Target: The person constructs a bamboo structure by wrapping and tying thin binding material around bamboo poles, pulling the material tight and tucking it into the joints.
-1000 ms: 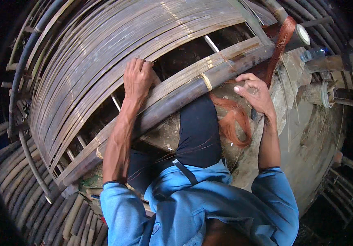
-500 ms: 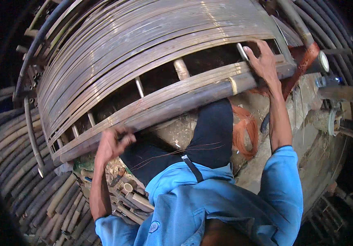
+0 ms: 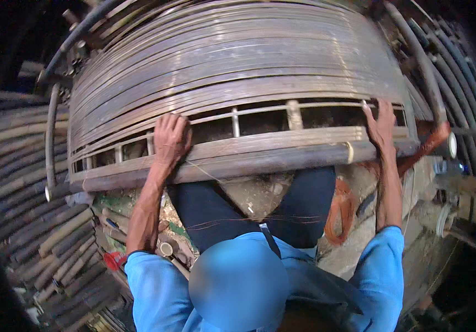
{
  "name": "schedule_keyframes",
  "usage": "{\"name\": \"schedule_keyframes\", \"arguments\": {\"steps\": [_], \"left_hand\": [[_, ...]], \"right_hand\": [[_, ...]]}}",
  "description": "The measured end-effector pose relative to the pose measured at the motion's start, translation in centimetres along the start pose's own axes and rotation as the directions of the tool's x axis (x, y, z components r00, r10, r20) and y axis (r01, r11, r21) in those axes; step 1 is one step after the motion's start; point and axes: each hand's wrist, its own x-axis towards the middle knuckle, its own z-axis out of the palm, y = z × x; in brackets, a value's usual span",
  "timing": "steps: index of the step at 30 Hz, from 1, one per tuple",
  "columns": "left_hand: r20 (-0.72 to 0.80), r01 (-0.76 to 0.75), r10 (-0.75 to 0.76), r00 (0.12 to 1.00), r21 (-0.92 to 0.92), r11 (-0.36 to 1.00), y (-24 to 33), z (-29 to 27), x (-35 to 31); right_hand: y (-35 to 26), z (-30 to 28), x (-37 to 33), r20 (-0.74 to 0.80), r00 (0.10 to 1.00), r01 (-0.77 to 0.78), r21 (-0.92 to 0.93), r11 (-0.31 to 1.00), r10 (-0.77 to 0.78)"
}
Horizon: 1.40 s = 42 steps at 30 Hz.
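Observation:
A wide bamboo panel of long thin slats (image 3: 249,55) lies before me, with a dark bamboo pole (image 3: 271,160) along its near edge. Across the gap between the slats and the near strips runs one loose bamboo slat (image 3: 210,117). My left hand (image 3: 170,143) has its fingers curled down over this slat at the gap's left part. Toward the right end, my right hand (image 3: 380,124) grips the same slat, thumb on one side and fingers over it. Short cross bars (image 3: 294,115) show in the gap. The undersides of both hands' fingertips are hidden.
Orange cord (image 3: 340,213) lies coiled beside my right leg. Bamboo poles (image 3: 19,160) are stacked at left, and more poles (image 3: 453,72) stand at right. Cut bamboo pieces (image 3: 167,248) and a red object (image 3: 114,260) lie at lower left. Thin brown strands (image 3: 232,222) cross my lap.
My left hand has moved up from the near pole onto the loose slat. My right hand stays near the right end. The slat now spans the gap, and the view has turned and shifted.

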Motion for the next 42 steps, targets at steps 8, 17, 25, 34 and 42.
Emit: {"name": "schedule_keyframes", "arguments": {"steps": [8,17,25,34,42], "left_hand": [[0.027,0.128,-0.125,0.992,-0.276,0.953,0.1,0.6,-2.3],[0.072,0.107,-0.088,0.993,-0.319,0.942,1.4,-0.4,-3.7],[0.010,0.212,-0.235,0.972,-0.469,0.857,1.6,-3.3,-3.9],[-0.151,0.574,-0.563,0.812,0.032,0.819,-19.4,-8.7,-16.3],[0.129,0.408,-0.441,0.888,0.218,0.886,-21.0,-4.7,-19.9]], "right_hand": [[-3.3,-0.9,-1.4,0.104,0.988,0.108,0.091,0.990,-0.117],[-15.1,0.1,-0.9,0.278,0.910,0.145,0.484,0.863,-0.308],[-13.5,-0.9,1.1,0.416,0.869,-0.013,0.560,0.828,-0.268],[-11.9,1.2,1.0,0.411,0.893,-0.019,0.437,0.899,-0.181],[-14.1,-1.5,0.1,0.388,0.921,-0.092,0.313,0.945,-0.038]]}}
